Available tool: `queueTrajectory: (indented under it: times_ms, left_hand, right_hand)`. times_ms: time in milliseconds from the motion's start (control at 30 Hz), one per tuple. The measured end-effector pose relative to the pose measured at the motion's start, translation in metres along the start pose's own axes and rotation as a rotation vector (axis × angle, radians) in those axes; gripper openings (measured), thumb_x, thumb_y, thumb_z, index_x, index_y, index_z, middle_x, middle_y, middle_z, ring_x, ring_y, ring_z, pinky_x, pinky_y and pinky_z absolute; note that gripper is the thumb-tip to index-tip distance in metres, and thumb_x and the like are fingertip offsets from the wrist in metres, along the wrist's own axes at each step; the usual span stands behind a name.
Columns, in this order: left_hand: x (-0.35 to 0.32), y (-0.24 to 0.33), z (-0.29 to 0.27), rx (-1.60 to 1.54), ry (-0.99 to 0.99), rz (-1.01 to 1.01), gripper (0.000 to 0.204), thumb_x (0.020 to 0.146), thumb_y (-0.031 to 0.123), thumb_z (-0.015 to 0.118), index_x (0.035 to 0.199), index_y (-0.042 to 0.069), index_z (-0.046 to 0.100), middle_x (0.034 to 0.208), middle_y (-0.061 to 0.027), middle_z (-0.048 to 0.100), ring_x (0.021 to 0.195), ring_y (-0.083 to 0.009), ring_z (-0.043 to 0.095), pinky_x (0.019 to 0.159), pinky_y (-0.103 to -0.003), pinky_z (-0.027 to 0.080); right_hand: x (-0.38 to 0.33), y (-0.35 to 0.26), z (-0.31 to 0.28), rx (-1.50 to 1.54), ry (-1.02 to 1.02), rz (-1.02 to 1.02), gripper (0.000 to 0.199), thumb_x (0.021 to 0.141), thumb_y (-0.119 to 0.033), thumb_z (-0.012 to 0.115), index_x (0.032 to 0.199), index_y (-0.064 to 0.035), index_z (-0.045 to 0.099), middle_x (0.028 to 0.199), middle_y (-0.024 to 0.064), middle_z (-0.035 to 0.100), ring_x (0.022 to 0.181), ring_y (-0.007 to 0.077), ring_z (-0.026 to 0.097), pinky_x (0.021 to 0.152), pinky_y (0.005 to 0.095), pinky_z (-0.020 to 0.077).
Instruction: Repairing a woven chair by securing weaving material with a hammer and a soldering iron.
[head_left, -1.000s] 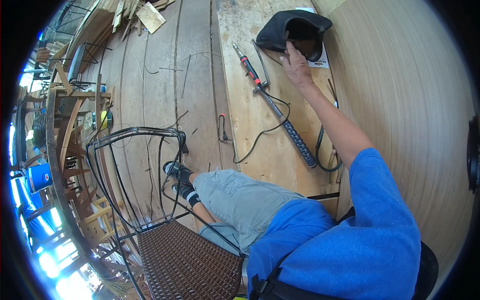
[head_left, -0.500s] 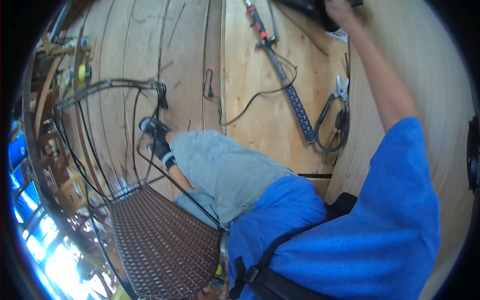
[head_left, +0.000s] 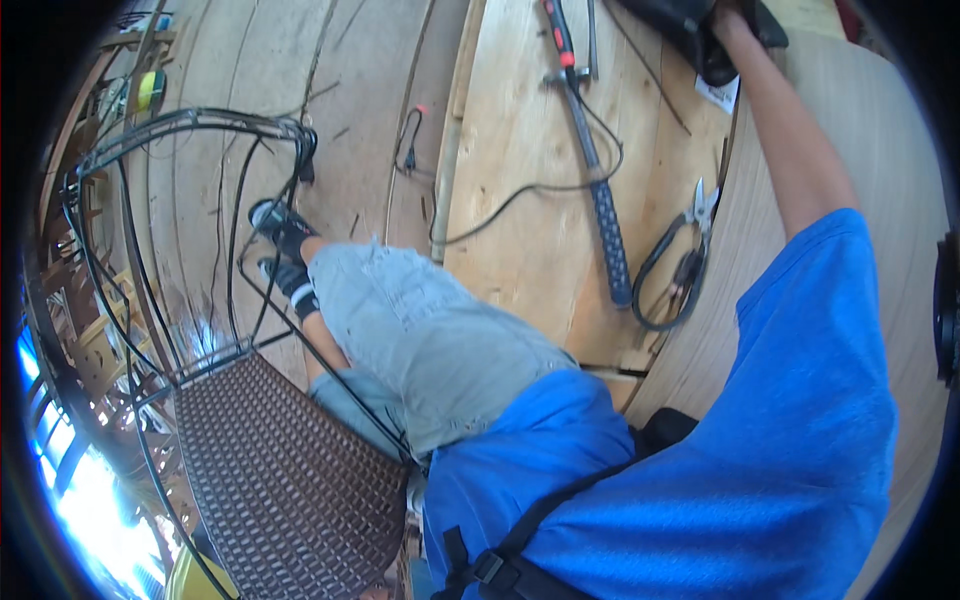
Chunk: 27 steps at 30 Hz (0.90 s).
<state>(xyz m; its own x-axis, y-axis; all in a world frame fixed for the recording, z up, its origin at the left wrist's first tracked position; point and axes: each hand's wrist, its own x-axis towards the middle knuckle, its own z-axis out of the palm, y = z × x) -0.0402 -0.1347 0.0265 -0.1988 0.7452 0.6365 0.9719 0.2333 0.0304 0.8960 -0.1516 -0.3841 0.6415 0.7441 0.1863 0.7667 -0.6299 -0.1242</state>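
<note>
My right arm stretches to the top right, where my right hand (head_left: 729,22) reaches into or behind a black bag-like object (head_left: 690,35); its fingers are hidden. Of my left hand (head_left: 376,593), only a sliver of skin shows at the bottom edge, by the lower rim of a brown woven panel (head_left: 285,470). That panel belongs to a chair-like piece with a thin dark metal frame (head_left: 190,118), which leans beside my legs. Whether the left hand grips it cannot be seen.
On the pale plywood lie a hammer (head_left: 607,235) with a dark patterned grip, a red-and-black handled tool (head_left: 560,35), a black cord (head_left: 510,195) and pruning shears (head_left: 690,235). A small plug (head_left: 409,160) rests on the plank floor. A yellow tape roll (head_left: 151,90) stands far left.
The view has shifted, so the tools sit lower and farther right and the woven panel farther left. More of the black object shows. My right hand stays at it.
</note>
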Motion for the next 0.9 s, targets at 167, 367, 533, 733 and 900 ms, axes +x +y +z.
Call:
queueTrajectory:
  times_ms: [167, 367, 533, 733, 900]
  left_hand:
    - [0.001, -0.006, 0.02, -0.046, 0.07, -0.001, 0.054, 0.091, 0.037, 0.041, 0.109, -0.014, 0.049, 0.112, -0.0377, 0.047, 0.097, -0.0456, 0.048, 0.089, -0.047, 0.036]
    - [0.003, -0.008, 0.022, -0.052, 0.131, 0.0, 0.053, 0.091, 0.036, 0.041, 0.108, -0.014, 0.049, 0.111, -0.0382, 0.048, 0.096, -0.0454, 0.049, 0.088, -0.048, 0.036]
    - [0.002, -0.016, 0.022, -0.041, 0.175, -0.002, 0.053, 0.091, 0.035, 0.04, 0.107, -0.014, 0.05, 0.11, -0.0386, 0.048, 0.096, -0.0453, 0.049, 0.088, -0.048, 0.036]
    - [-0.007, -0.003, 0.003, 0.011, 0.148, -0.018, 0.052, 0.092, 0.033, 0.038, 0.103, -0.016, 0.051, 0.106, -0.0397, 0.049, 0.094, -0.0452, 0.051, 0.086, -0.049, 0.037]
    - [-0.007, 0.029, 0.028, -0.082, 0.032, -0.054, 0.051, 0.092, 0.03, 0.036, 0.099, -0.018, 0.051, 0.102, -0.0403, 0.05, 0.092, -0.0455, 0.051, 0.085, -0.05, 0.037]
  right_hand:
    - [-0.001, -0.023, -0.016, -0.135, -0.002, 0.005, 0.025, 0.085, -0.017, 0.045, 0.101, -0.001, 0.053, 0.103, 0.0186, 0.053, 0.097, 0.0323, 0.051, 0.082, 0.039, 0.0395]
    - [-0.015, -0.004, -0.032, -0.289, -0.051, -0.004, 0.031, 0.087, -0.02, 0.044, 0.111, -0.0028, 0.052, 0.114, 0.0166, 0.051, 0.107, 0.0308, 0.048, 0.091, 0.0378, 0.0372]
    - [-0.034, -0.004, -0.047, -0.417, -0.103, -0.018, 0.036, 0.088, -0.023, 0.044, 0.118, -0.0044, 0.05, 0.124, 0.0149, 0.049, 0.115, 0.0295, 0.045, 0.097, 0.0367, 0.0352]
    - [-0.05, -0.071, -0.089, -0.672, -0.459, 0.031, 0.04, 0.09, -0.022, 0.04, 0.126, -0.0048, 0.044, 0.134, 0.0129, 0.042, 0.125, 0.0265, 0.037, 0.104, 0.035, 0.0282]
    - [-0.088, 0.04, -0.037, -0.437, -0.108, 0.004, 0.036, 0.085, -0.018, 0.047, 0.119, -0.0043, 0.051, 0.124, 0.0153, 0.051, 0.115, 0.0267, 0.048, 0.098, 0.0348, 0.0363]
